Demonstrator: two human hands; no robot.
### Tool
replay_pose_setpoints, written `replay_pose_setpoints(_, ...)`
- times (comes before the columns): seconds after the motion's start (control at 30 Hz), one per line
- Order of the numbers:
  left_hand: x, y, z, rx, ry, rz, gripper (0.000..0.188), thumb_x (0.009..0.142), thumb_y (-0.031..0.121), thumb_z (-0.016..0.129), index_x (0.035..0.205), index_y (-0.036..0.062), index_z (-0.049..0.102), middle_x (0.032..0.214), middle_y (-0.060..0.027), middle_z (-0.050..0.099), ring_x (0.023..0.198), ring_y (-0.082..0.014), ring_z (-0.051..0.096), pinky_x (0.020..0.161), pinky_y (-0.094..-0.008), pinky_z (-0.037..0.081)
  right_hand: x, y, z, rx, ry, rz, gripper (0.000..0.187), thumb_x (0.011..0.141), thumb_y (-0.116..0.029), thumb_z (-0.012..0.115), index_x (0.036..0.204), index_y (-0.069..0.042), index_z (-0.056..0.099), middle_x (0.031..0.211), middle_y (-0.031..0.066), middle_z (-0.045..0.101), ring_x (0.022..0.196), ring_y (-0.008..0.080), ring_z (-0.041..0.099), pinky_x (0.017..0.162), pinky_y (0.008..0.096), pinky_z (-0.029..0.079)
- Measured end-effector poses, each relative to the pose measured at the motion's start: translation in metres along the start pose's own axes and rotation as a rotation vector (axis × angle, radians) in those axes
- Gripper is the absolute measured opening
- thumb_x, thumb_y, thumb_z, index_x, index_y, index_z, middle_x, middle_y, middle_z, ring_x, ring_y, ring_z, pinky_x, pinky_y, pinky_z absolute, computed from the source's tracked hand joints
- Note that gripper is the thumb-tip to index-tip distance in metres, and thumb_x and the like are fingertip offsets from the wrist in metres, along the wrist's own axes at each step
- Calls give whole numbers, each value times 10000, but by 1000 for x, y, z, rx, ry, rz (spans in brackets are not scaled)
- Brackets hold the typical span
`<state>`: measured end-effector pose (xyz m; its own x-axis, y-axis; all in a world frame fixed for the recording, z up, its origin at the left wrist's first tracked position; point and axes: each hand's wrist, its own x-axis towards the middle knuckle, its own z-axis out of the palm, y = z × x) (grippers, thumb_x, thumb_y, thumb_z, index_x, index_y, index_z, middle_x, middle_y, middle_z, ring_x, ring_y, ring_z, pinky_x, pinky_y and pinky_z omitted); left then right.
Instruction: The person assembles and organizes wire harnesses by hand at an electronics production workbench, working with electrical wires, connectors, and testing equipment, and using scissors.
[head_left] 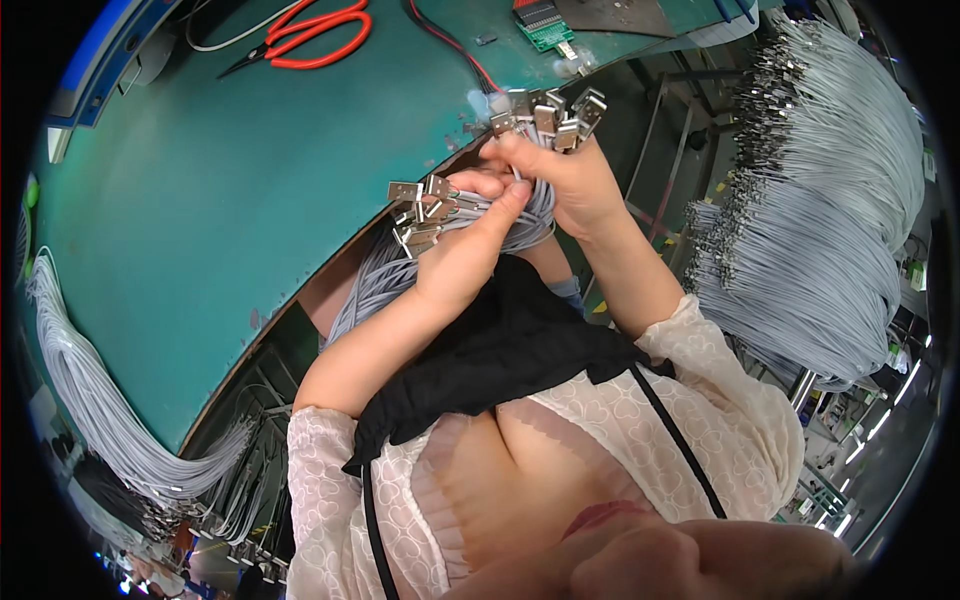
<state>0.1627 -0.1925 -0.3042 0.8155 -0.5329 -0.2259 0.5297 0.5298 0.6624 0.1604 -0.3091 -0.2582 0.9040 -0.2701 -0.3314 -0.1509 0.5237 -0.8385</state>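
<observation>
My left hand (462, 252) is closed round a bunch of grey USB cables, and their bare metal plugs (418, 212) stick out to its left. My right hand (572, 182) grips another part of the grey cables (530, 228), with several metal USB plugs (547, 112) fanned out above its fingers. The two hands nearly meet at the table's front edge, thumbs turned toward each other. More cable length (378, 285) hangs below my left hand beside my lap. Some fingers are hidden behind the cables.
Red-handled scissors (318, 38) lie on the green table (190, 210). A small green circuit board (545, 32) with a USB plug sits at the far edge, near a red-black wire (452, 48). Grey cable bundles drape at left (110, 400) and are piled high at right (820, 220).
</observation>
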Motion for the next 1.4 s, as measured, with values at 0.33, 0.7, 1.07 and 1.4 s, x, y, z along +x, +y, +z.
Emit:
replay_pose_setpoints(0.33, -10, 5, 5, 467, 22, 106, 131, 771, 136, 601, 823, 39, 531, 834, -20, 535, 745, -95, 483, 640, -216, 396, -4, 6, -15, -79, 27, -74, 66, 729, -65, 598, 758, -29, 550, 629, 33, 542, 535, 64, 460, 483, 190, 359)
replay_pose_setpoints(0.7, -4, 15, 9, 273, 87, -62, 119, 739, 116, 638, 784, 30, 569, 726, -6, 569, 675, -63, 515, 608, -207, 419, 1, 4, -2, -29, 4, -49, 87, 720, -64, 611, 759, -22, 547, 636, 32, 542, 528, 74, 456, 485, 202, 374)
replay_pose_setpoints(1.07, -9, 3, 5, 206, 74, 98, 171, 707, 53, 662, 773, 37, 505, 767, -32, 552, 689, -83, 521, 610, -209, 427, -6, 6, -18, -93, 13, -88, 78, 726, -62, 595, 747, -24, 530, 626, 24, 522, 534, 88, 453, 533, 212, 396)
replay_pose_setpoints(1.4, -11, 9, 5, 211, 52, 38, 169, 717, 57, 654, 753, 28, 491, 767, -54, 578, 681, -77, 522, 615, -217, 433, 1, -3, -3, 49, -12, 44, 110, 744, -117, 596, 751, -23, 540, 638, 44, 544, 547, 81, 458, 503, 219, 369)
